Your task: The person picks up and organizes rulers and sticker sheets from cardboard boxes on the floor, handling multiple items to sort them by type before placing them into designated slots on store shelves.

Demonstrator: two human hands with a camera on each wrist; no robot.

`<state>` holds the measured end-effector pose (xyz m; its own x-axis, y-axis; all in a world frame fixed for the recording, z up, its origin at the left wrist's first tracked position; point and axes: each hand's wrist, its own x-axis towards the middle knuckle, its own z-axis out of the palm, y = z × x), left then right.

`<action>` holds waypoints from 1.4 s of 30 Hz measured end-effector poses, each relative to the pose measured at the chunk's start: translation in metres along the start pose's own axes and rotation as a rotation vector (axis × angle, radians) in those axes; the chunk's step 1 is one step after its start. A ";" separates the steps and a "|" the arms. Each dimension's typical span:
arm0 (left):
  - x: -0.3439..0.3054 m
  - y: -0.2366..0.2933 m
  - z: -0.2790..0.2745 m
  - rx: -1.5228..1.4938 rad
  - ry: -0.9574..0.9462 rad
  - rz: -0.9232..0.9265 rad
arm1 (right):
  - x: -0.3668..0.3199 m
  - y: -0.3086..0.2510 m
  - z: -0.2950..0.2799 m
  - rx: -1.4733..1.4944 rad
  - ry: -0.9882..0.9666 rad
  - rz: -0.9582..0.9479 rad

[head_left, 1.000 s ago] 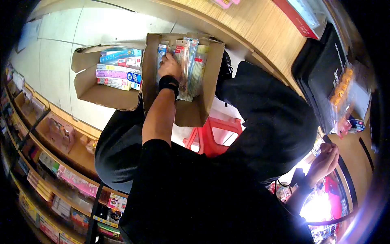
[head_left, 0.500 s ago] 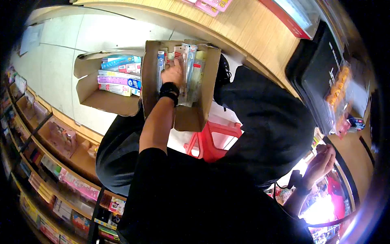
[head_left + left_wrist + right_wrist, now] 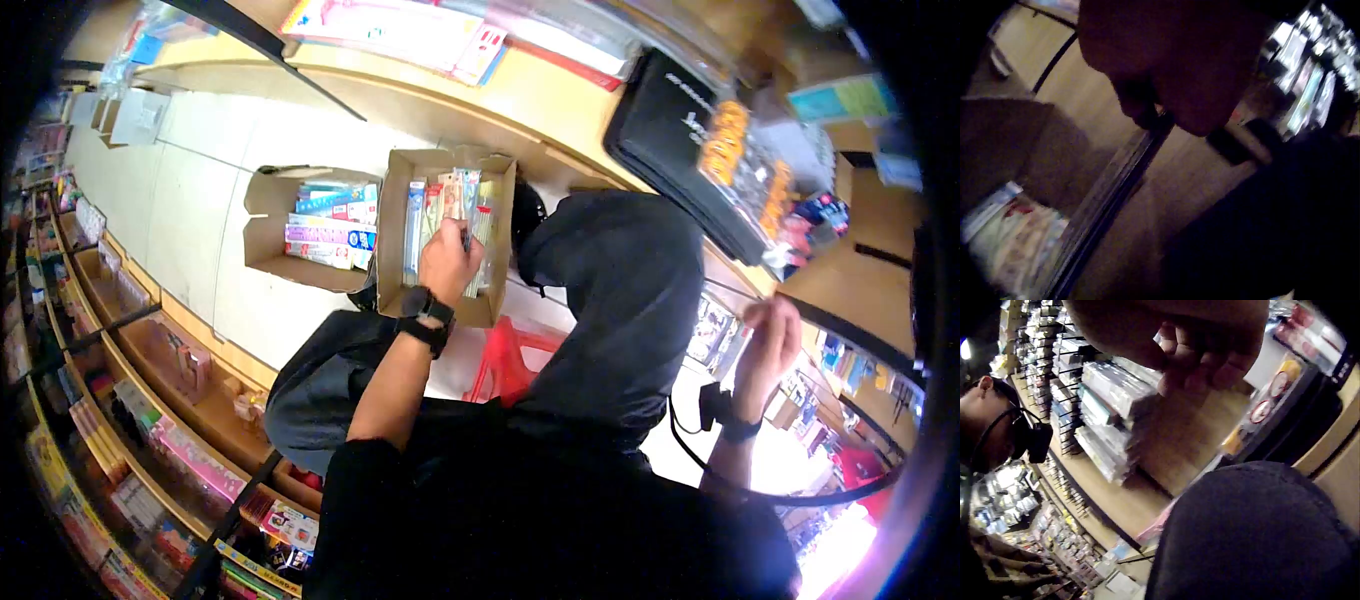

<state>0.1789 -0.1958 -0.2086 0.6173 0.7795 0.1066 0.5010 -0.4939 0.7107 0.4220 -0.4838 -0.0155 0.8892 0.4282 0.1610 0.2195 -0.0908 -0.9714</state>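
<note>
The person's dark-trousered legs [image 3: 615, 285] frame the near side of the work, with part of a red stool [image 3: 508, 360] showing between them. A wooden ledge [image 3: 545, 112] runs along the far side, bearing a black case [image 3: 660, 130] and a clear packet of orange pieces [image 3: 725, 150]. Two open cardboard boxes stand side by side. The left box [image 3: 265, 225] holds flat packs lying crosswise, one of them purple [image 3: 318, 235]; the right box [image 3: 397, 215] holds slim packs [image 3: 414, 225] laid lengthwise. Over the right box, the left hand [image 3: 450, 262] pinches the end of a long slim item [image 3: 1110, 200], its grip closed; in the left wrist view this item slants down and leftward from the fingers. The right hand [image 3: 770, 345] is raised well apart, fingers loosely bent, holding nothing.
</note>
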 end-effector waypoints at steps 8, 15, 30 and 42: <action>0.000 0.214 -0.173 -0.871 0.213 -0.130 | -0.004 -0.115 0.090 -0.264 -0.912 -0.265; -0.016 0.278 -0.194 -1.013 0.230 -0.098 | -0.063 -0.122 0.094 -0.030 -1.048 -0.134; -0.061 0.309 -0.097 -1.753 -0.952 0.173 | -0.099 -0.095 0.028 1.352 -1.334 0.702; -0.061 0.303 -0.096 -1.492 -0.376 -0.098 | -0.095 -0.082 0.026 0.771 -0.882 0.517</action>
<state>0.2345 -0.3560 0.0668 0.8461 0.5329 0.0068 -0.3536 0.5518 0.7553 0.3088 -0.4942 0.0446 0.1705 0.9745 -0.1458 -0.6220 -0.0083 -0.7830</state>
